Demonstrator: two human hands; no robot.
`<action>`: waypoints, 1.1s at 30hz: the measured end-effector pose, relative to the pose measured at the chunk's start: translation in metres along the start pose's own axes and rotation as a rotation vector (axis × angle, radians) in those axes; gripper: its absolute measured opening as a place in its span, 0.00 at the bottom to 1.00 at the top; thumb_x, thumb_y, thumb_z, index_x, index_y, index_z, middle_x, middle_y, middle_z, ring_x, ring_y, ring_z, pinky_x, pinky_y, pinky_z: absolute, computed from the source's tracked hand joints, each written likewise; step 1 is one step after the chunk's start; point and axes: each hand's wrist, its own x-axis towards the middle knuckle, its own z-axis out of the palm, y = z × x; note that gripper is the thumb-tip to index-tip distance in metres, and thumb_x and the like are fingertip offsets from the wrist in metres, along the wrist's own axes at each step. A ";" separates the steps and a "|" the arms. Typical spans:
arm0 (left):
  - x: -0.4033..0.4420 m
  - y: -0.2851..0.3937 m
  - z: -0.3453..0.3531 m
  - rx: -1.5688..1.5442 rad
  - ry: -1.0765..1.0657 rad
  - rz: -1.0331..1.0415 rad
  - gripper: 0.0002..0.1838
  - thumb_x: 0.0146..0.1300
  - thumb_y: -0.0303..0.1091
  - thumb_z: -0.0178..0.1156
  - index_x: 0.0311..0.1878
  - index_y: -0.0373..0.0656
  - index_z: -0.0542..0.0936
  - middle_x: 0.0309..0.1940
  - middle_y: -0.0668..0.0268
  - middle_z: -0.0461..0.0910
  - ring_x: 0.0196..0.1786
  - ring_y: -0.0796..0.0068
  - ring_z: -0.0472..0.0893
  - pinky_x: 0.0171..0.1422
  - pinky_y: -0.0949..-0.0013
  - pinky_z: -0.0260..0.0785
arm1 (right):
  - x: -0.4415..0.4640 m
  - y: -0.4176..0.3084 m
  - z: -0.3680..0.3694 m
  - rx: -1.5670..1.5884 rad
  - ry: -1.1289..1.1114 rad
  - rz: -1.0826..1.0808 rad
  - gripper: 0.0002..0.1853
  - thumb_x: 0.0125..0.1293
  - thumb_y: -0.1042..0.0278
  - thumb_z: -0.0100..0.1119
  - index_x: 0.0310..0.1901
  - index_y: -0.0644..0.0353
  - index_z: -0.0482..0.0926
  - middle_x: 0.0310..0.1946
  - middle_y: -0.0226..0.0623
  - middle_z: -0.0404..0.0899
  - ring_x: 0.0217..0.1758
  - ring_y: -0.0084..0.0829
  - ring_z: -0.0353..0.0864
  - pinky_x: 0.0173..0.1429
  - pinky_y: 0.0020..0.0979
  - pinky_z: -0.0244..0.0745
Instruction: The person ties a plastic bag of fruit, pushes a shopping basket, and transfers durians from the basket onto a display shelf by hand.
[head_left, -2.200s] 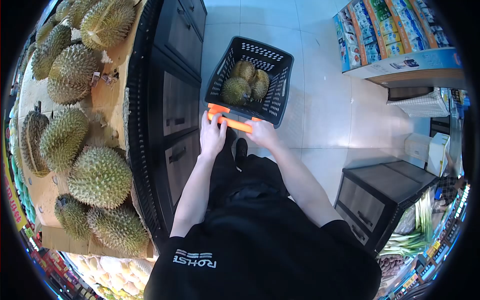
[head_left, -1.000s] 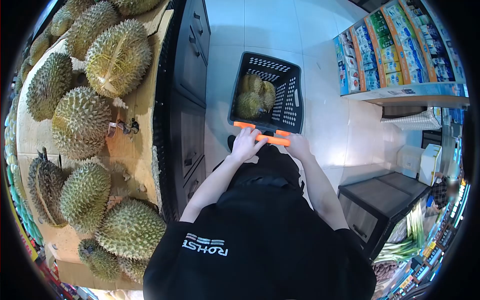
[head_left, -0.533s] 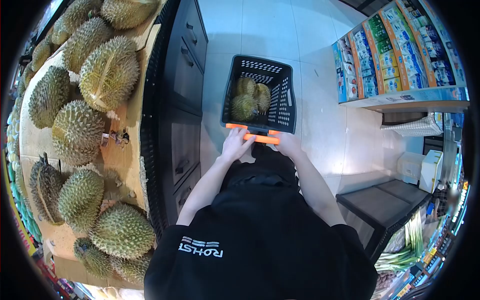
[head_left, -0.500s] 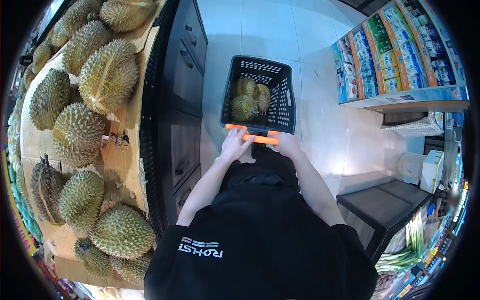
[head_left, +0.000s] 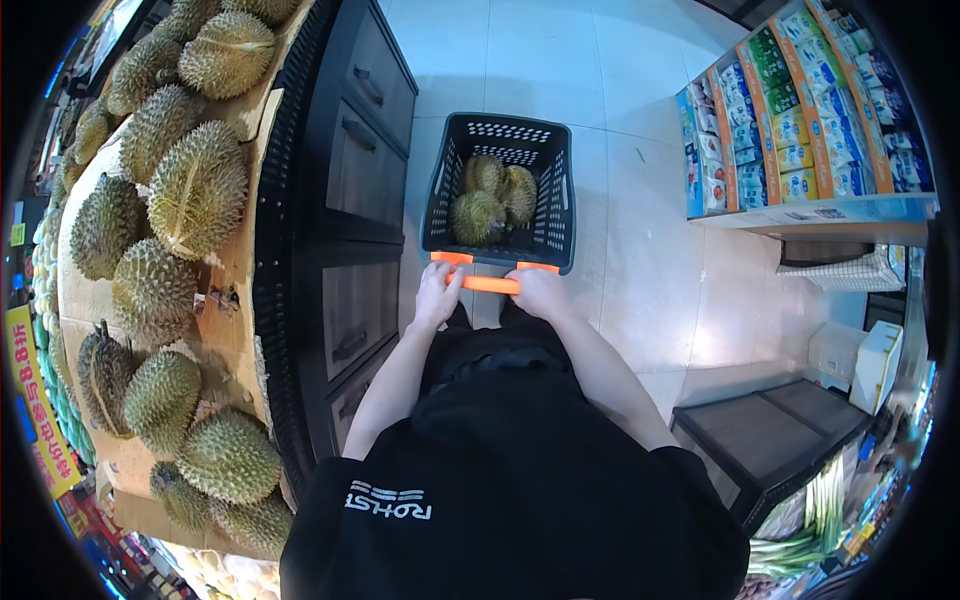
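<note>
A dark grey shopping basket [head_left: 497, 255] is in front of me, its orange handle [head_left: 490, 285] toward my body. My left hand [head_left: 437, 297] is wrapped round the handle's left end. At the other end, my right hand [head_left: 540, 292] grips it with closed fingers. Inside the basket lie a few durians; the nearest durian [head_left: 477, 217] is greenish, and a browner durian [head_left: 519, 195] rests beside it. Whether the basket touches the floor cannot be made out.
On my left, a cardboard-covered stand [head_left: 215, 370] bears several durians [head_left: 198, 190] above dark drawers [head_left: 355, 200]. A shelf of packaged goods [head_left: 790, 120] stands at the far right. Nearer on that side is a dark cabinet [head_left: 775, 420], with leafy green stalks [head_left: 825, 500] behind it. Pale floor tiles [head_left: 640, 250] lie between.
The basket has shifted slightly left in view and turned a little, with both hands staying on its handle. The stand and its durians appear a bit farther left and lower at the top.
</note>
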 end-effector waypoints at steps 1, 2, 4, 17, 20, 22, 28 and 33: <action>0.002 0.000 0.003 0.003 0.006 -0.008 0.17 0.67 0.43 0.54 0.40 0.36 0.79 0.46 0.54 0.76 0.54 0.53 0.74 0.60 0.55 0.65 | 0.002 0.001 -0.002 0.000 -0.005 -0.009 0.14 0.58 0.63 0.60 0.47 0.44 0.83 0.41 0.36 0.84 0.47 0.39 0.83 0.49 0.43 0.77; 0.004 -0.001 0.005 0.026 0.020 -0.025 0.17 0.67 0.42 0.54 0.41 0.36 0.80 0.48 0.53 0.76 0.55 0.52 0.74 0.61 0.56 0.65 | 0.003 0.002 -0.004 0.000 -0.009 -0.013 0.14 0.58 0.63 0.60 0.47 0.45 0.83 0.42 0.36 0.84 0.47 0.39 0.83 0.49 0.43 0.77; 0.006 -0.005 0.013 0.048 0.034 -0.052 0.16 0.66 0.41 0.53 0.42 0.36 0.80 0.50 0.52 0.76 0.57 0.52 0.73 0.63 0.56 0.65 | 0.004 0.004 -0.009 0.001 -0.022 -0.021 0.14 0.58 0.63 0.60 0.47 0.45 0.83 0.42 0.36 0.84 0.47 0.40 0.83 0.49 0.43 0.77; 0.019 0.002 0.026 0.014 0.152 -0.221 0.17 0.66 0.39 0.49 0.44 0.38 0.82 0.57 0.49 0.74 0.63 0.52 0.71 0.68 0.57 0.62 | 0.020 0.018 -0.021 0.084 -0.010 -0.191 0.12 0.57 0.61 0.59 0.43 0.49 0.83 0.37 0.37 0.84 0.42 0.42 0.83 0.45 0.46 0.77; 0.022 0.006 0.028 0.027 0.178 -0.235 0.16 0.67 0.38 0.49 0.44 0.38 0.82 0.56 0.50 0.74 0.63 0.53 0.71 0.67 0.57 0.62 | 0.021 0.021 -0.027 0.076 -0.056 -0.200 0.13 0.57 0.60 0.61 0.45 0.48 0.82 0.40 0.36 0.84 0.45 0.42 0.83 0.47 0.45 0.77; 0.025 0.007 0.030 0.022 0.193 -0.250 0.16 0.66 0.38 0.49 0.44 0.39 0.83 0.56 0.51 0.74 0.62 0.53 0.71 0.67 0.57 0.62 | 0.023 0.024 -0.028 0.082 -0.035 -0.228 0.13 0.58 0.60 0.61 0.44 0.49 0.82 0.39 0.37 0.84 0.45 0.42 0.83 0.47 0.46 0.77; 0.032 0.009 0.030 0.016 0.227 -0.235 0.16 0.66 0.37 0.48 0.42 0.36 0.83 0.54 0.50 0.76 0.59 0.52 0.74 0.66 0.57 0.64 | 0.031 0.027 -0.030 0.093 -0.071 -0.214 0.13 0.57 0.60 0.61 0.44 0.50 0.82 0.39 0.38 0.84 0.45 0.43 0.82 0.47 0.46 0.76; 0.037 0.009 0.032 0.041 0.247 -0.208 0.16 0.67 0.36 0.48 0.42 0.35 0.82 0.52 0.50 0.77 0.58 0.52 0.74 0.65 0.57 0.64 | 0.035 0.029 -0.032 0.133 -0.056 -0.223 0.14 0.57 0.60 0.61 0.46 0.48 0.83 0.38 0.38 0.84 0.44 0.43 0.83 0.47 0.45 0.76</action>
